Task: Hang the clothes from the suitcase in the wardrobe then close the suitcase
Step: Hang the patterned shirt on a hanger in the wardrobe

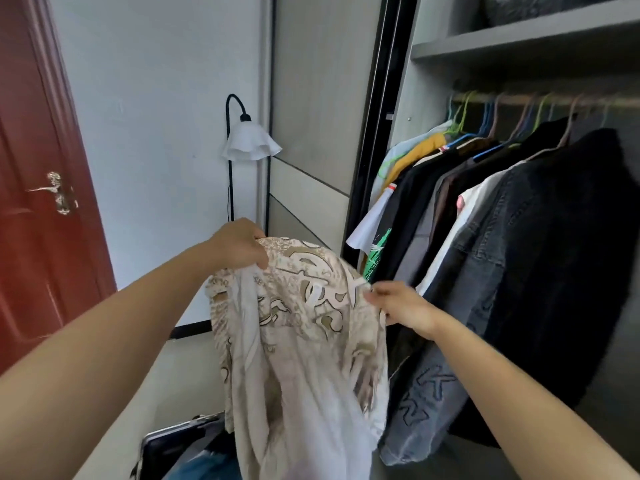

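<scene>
Left hand (pixel 239 242) and right hand (pixel 401 306), arms outstretched, each pinch the patterned shirt (pixel 304 341) aloft.

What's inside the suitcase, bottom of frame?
Only blue fabric shows in the open suitcase. The patterned shirt held up in front covers the rest, so other contents cannot be seen.

**Shirt (pixel 304 341) at centre, wardrobe (pixel 415 98) to the right**

The shirt hangs mid-view, held between the left hand (pixel 239 244) at its 11 o'clock and the right hand (pixel 398 306) at its 3 o'clock. The suitcase (pixel 162 439) lies on the floor below, at 7 o'clock. The door (pixel 41 202) stands at 9 o'clock, the floor lamp (pixel 249 143) behind at 12. At 2 o'clock, hung clothes (pixel 519 220) fill the wardrobe's rail (pixel 554 98) under a shelf (pixel 519 39).
</scene>
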Demonstrator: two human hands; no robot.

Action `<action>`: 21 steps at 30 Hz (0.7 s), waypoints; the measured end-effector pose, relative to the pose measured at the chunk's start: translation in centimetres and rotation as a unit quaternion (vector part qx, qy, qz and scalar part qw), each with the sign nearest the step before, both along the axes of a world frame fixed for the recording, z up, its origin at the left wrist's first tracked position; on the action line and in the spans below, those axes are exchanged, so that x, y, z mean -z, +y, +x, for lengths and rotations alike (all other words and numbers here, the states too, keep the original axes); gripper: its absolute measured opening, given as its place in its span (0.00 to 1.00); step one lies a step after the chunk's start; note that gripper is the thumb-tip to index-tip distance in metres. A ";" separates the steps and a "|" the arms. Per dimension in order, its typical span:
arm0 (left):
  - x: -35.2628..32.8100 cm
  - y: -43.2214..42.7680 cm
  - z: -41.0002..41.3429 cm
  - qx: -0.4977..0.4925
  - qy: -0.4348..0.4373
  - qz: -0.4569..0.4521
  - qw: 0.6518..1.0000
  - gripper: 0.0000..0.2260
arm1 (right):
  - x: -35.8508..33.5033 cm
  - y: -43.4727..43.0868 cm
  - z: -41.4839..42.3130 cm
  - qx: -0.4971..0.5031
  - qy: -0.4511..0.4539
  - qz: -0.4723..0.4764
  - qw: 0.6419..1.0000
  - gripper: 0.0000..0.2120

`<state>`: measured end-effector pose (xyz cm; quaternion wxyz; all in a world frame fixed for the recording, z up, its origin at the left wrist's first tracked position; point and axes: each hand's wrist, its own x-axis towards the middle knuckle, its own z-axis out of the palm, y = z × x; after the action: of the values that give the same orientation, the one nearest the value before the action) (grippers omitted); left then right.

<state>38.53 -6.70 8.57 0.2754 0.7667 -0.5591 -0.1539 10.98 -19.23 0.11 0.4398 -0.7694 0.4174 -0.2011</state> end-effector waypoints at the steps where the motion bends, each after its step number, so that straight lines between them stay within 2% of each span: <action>1: 0.4 -0.6 -0.2 -0.025 -0.027 -0.019 0.999 0.06 | -1.0 0.1 -0.1 0.009 -0.029 -0.016 0.999 0.19; 3: 1.3 -1.7 -0.5 -0.069 -0.054 -0.075 0.993 0.15 | -3.3 0.6 -0.1 0.033 -0.106 -0.046 0.993 0.22; 5: 2.1 -2.4 -0.6 -0.105 -0.057 -0.146 0.982 0.17 | -5.6 1.0 -0.5 0.040 -0.140 -0.078 0.986 0.23; 6: 2.4 -2.8 -0.8 -0.118 -0.038 -0.166 0.978 0.18 | -6.6 1.1 -0.8 0.030 -0.118 -0.103 0.987 0.22; 9: 3.3 -3.5 -1.5 -0.137 0.138 -0.138 0.971 0.18 | -8.1 0.7 -2.2 0.018 0.044 -0.184 0.982 0.20; 10: 3.3 -3.8 -2.1 -0.116 0.195 -0.123 0.966 0.14 | -8.4 0.3 -3.1 0.034 0.049 -0.193 0.979 0.20; 12: 2.5 -4.6 -3.6 -0.044 0.310 -0.091 0.945 0.08 | -9.3 -0.3 -5.4 0.089 -0.007 -0.174 0.981 0.18; 14: 1.2 -5.6 -4.8 0.038 0.400 -0.053 0.914 0.07 | -10.3 -0.9 -8.0 0.148 -0.034 -0.159 0.976 0.15; 16: -0.4 -6.8 -6.5 0.107 0.410 -0.017 0.906 0.09 | -10.9 -1.5 -10.7 0.171 0.040 -0.166 0.970 0.16; 18: -1.7 -8.2 -9.0 0.125 0.379 -0.018 0.917 0.14 | -10.9 -1.7 -13.1 0.171 0.143 -0.146 0.964 0.19; 19: -2.3 -8.7 -10.2 0.125 0.378 -0.033 0.917 0.13 | -10.7 -1.9 -14.2 0.170 0.175 -0.131 0.961 0.20; 20: -3.0 -9.4 -11.5 0.132 0.390 -0.042 0.910 0.11 | -10.5 -1.9 -15.3 0.175 0.193 -0.116 0.959 0.18; 21: -3.7 -9.9 -13.2 0.150 0.405 -0.040 0.901 0.13 | -10.3 -1.6 -16.5 0.188 0.206 -0.100 0.955 0.15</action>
<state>25.34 -16.59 12.31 0.4822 0.5332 -0.5136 -0.4683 -5.55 -20.87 10.37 0.2194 -0.7416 0.6139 -0.1585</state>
